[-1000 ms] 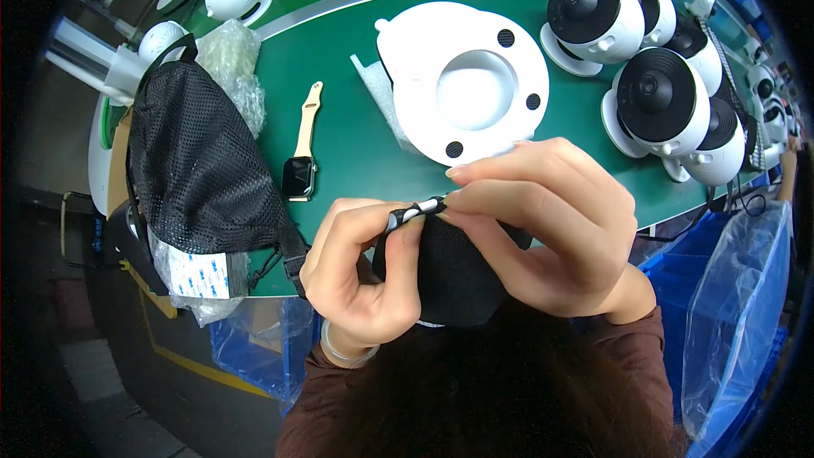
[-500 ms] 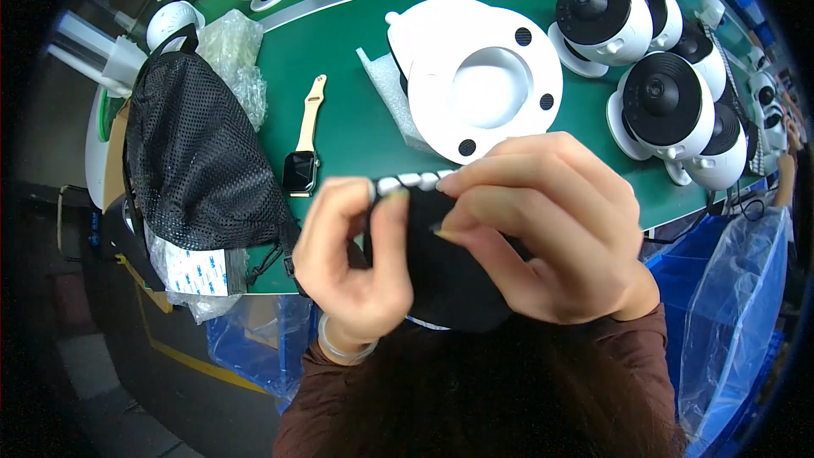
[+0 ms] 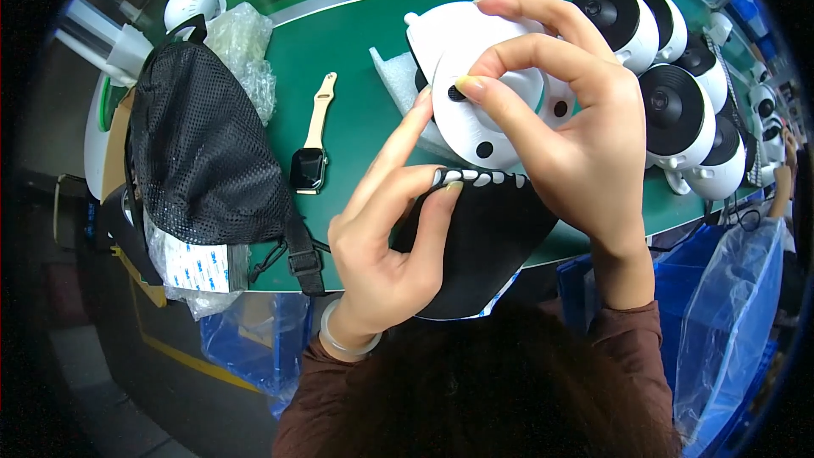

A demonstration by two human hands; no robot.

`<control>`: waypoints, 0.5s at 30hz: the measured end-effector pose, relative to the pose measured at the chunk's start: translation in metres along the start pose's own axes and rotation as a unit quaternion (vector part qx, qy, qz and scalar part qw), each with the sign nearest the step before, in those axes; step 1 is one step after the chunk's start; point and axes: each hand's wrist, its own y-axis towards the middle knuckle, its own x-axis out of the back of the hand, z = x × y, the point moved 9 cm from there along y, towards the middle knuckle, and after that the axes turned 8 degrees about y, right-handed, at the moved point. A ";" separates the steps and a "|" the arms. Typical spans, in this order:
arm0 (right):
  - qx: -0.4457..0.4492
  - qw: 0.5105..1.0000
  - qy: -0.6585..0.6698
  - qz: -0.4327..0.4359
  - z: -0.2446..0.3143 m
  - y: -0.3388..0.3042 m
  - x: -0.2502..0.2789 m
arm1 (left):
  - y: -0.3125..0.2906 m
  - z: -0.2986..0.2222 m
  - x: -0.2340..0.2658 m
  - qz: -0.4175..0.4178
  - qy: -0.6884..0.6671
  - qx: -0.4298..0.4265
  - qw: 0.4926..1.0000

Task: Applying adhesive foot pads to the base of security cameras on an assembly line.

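Right hand [image 3: 585, 131], grip unclear, seems to fix round pad [image 3: 454, 94] onto white base [image 3: 456, 131]; next wants even pressure. Left hand [image 3: 386, 242] pinches black sheet [image 3: 479, 246].

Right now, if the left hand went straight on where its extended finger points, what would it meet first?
Likely the white base: the left hand has a fingertip at its rim, though contact is unclear.

A green table [image 3: 352, 110] stands over dark, yellow-striped floor [image 3: 170, 399].
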 end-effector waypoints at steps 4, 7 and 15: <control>-0.008 1.000 -0.005 -0.007 0.000 0.001 0.002 | 0.002 -0.004 -0.001 0.006 0.011 -0.006 1.000; -0.016 1.000 0.019 -0.004 -0.002 0.002 -0.001 | 0.002 -0.003 0.000 0.015 0.026 -0.011 0.999; -0.004 1.000 -0.029 0.010 0.018 0.004 -0.004 | -0.002 -0.007 0.000 0.031 0.056 -0.017 0.998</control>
